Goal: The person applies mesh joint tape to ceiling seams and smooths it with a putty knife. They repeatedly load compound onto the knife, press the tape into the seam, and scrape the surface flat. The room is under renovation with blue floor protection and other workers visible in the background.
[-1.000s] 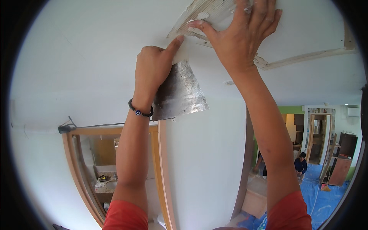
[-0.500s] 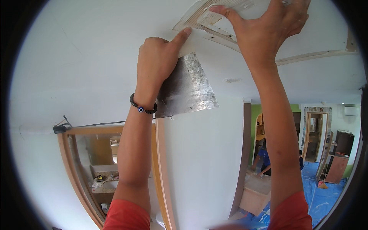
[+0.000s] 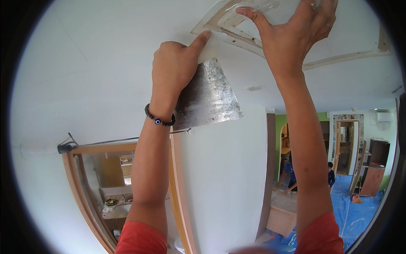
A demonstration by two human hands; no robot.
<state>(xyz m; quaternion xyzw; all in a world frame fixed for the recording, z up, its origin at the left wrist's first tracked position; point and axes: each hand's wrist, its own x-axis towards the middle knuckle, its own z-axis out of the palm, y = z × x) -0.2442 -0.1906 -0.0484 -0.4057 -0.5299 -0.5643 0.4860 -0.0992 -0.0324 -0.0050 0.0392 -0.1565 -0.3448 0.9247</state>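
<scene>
Head view, looking up past my raised arms at a white ceiling (image 3: pixel 105 63). My left hand (image 3: pixel 175 63), at 11 o'clock, is curled closed around a broad metal blade (image 3: pixel 218 95) that hangs just above centre; its handle is hidden. That thumb reaches out to the corner of a strip of mesh tape (image 3: pixel 213 19) at 12 o'clock. My right hand (image 3: pixel 292 38), between 1 and 2 o'clock, is spread wide, thumb over the mesh; I can't tell whether its fingers touch anything. As I judge it, the work is partly done: mesh lies along one edge of the ceiling panel, its weave uncovered, while the channel (image 3: pixel 243 41) at 1 o'clock and the seam (image 3: pixel 347 60) at 2 o'clock look unfinished.
</scene>
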